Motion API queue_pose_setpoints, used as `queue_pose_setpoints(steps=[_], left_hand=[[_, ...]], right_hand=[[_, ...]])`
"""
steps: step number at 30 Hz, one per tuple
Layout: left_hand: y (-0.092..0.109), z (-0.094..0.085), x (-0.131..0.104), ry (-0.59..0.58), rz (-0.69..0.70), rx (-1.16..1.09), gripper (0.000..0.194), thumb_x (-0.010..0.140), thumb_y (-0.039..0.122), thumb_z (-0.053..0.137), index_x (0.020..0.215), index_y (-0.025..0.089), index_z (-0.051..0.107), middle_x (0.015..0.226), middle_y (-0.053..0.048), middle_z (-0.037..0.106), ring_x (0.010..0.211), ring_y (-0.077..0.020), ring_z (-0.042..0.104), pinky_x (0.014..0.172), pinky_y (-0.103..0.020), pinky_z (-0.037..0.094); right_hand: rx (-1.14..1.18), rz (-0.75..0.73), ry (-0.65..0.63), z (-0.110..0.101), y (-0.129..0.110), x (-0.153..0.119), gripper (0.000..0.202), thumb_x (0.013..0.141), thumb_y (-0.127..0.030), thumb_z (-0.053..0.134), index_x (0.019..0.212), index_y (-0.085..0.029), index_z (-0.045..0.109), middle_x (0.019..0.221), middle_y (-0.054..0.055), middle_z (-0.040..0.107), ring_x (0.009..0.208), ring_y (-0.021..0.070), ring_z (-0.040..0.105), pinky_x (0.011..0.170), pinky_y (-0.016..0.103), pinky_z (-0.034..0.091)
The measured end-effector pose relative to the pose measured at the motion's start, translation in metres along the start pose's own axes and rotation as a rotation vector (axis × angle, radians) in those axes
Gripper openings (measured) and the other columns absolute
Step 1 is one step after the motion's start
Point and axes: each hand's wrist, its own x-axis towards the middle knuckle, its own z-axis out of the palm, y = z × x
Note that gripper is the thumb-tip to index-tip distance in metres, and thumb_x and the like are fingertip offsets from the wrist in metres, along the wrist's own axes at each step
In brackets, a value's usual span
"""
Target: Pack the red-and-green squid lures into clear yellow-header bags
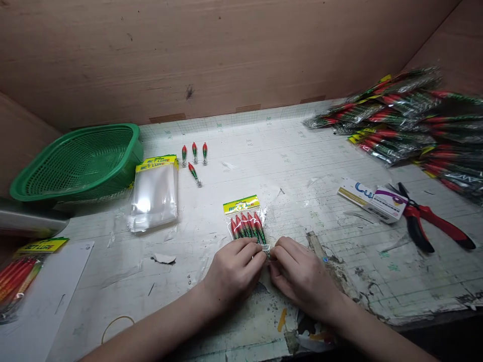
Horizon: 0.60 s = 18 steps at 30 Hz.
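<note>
In front of me lies a clear plastic bag of fishing lures (247, 223), with several red and green lures side by side under a yellow header. My left hand (237, 264) pinches the bag's near end, its fingers curled over it. Close beside it, my right hand (300, 274) grips the right corner of the same end with thumb and fingers together. Both hands hide the bag's lower edge. Several loose lures (194, 152) lie further back on the table, and a stack of clear bags (154, 198) with yellow headers lies to their left.
A green plastic basket (124, 146) stands at the back left. Filled lure bags (396, 110) are heaped at the back right. Red-handled pliers (420, 221) and a small white box (387, 203) lie on the right. A rubber band (116, 319) and bagged orange lures (22, 276) lie left.
</note>
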Motion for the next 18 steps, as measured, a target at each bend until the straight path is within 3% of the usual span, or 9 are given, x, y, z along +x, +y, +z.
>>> queue_pose_setpoints(steps=[3, 6, 8, 10, 12, 14, 18], left_hand=[[-0.001, -0.004, -0.002, 0.017, 0.007, -0.004, 0.014, 0.083, 0.004, 0.049, 0.079, 0.011, 0.061, 0.080, -0.008, 0.067, 0.082, -0.0174, 0.063, 0.075, -0.030, 0.058], [-0.009, -0.019, -0.013, -0.031, 0.038, -0.019, 0.017, 0.082, 0.007, 0.050, 0.093, 0.007, 0.064, 0.097, -0.014, 0.067, 0.100, -0.0237, 0.061, 0.086, -0.038, 0.055], [-0.016, -0.032, -0.023, -0.076, 0.144, 0.017, 0.026, 0.084, 0.010, 0.049, 0.105, 0.005, 0.063, 0.112, -0.015, 0.065, 0.115, -0.0282, 0.054, 0.096, -0.044, 0.050], [-0.020, -0.043, -0.032, -0.113, 0.295, 0.112, 0.028, 0.087, 0.011, 0.050, 0.112, 0.009, 0.063, 0.119, -0.010, 0.064, 0.120, -0.0249, 0.051, 0.102, -0.041, 0.046], [-0.020, -0.048, -0.036, -0.142, 0.394, 0.197, 0.027, 0.088, 0.012, 0.054, 0.113, 0.012, 0.063, 0.117, -0.004, 0.066, 0.114, -0.0180, 0.055, 0.102, -0.033, 0.046], [-0.017, -0.048, -0.035, -0.163, 0.401, 0.204, 0.024, 0.088, 0.012, 0.054, 0.110, 0.011, 0.064, 0.108, -0.003, 0.069, 0.104, -0.0143, 0.059, 0.097, -0.028, 0.048], [-0.010, -0.042, -0.030, -0.094, 0.303, 0.145, 0.013, 0.085, 0.006, 0.056, 0.093, 0.008, 0.066, 0.088, -0.006, 0.070, 0.086, -0.0153, 0.061, 0.078, -0.028, 0.051]], right_hand=[[-0.034, -0.026, 0.024, -0.001, 0.000, 0.000, 0.023, 0.090, -0.008, 0.038, 0.072, -0.015, 0.049, 0.071, 0.004, 0.046, 0.067, 0.0157, 0.042, 0.059, 0.026, 0.033], [-0.010, -0.050, 0.009, -0.013, 0.008, -0.006, 0.019, 0.093, -0.013, 0.043, 0.076, -0.014, 0.052, 0.072, 0.005, 0.049, 0.068, 0.0157, 0.044, 0.059, 0.027, 0.035], [-0.005, -0.107, -0.025, -0.025, 0.019, -0.012, 0.015, 0.093, -0.012, 0.045, 0.082, -0.013, 0.054, 0.076, 0.006, 0.052, 0.070, 0.0159, 0.046, 0.060, 0.028, 0.038], [-0.081, -0.254, -0.045, -0.036, 0.028, -0.016, 0.016, 0.093, -0.008, 0.043, 0.091, -0.013, 0.058, 0.085, 0.009, 0.059, 0.076, 0.0183, 0.050, 0.063, 0.031, 0.042], [-0.162, -0.453, -0.080, -0.040, 0.032, -0.016, 0.022, 0.092, -0.006, 0.041, 0.102, -0.011, 0.060, 0.100, 0.011, 0.063, 0.087, 0.0216, 0.055, 0.070, 0.036, 0.046], [-0.136, -0.581, -0.115, -0.039, 0.031, -0.012, 0.027, 0.094, -0.007, 0.038, 0.110, -0.006, 0.060, 0.108, 0.012, 0.064, 0.092, 0.0223, 0.057, 0.076, 0.037, 0.049], [0.078, -0.581, -0.109, -0.031, 0.026, -0.002, 0.029, 0.095, -0.007, 0.033, 0.104, -0.004, 0.061, 0.096, 0.014, 0.067, 0.083, 0.0195, 0.060, 0.072, 0.034, 0.052]])
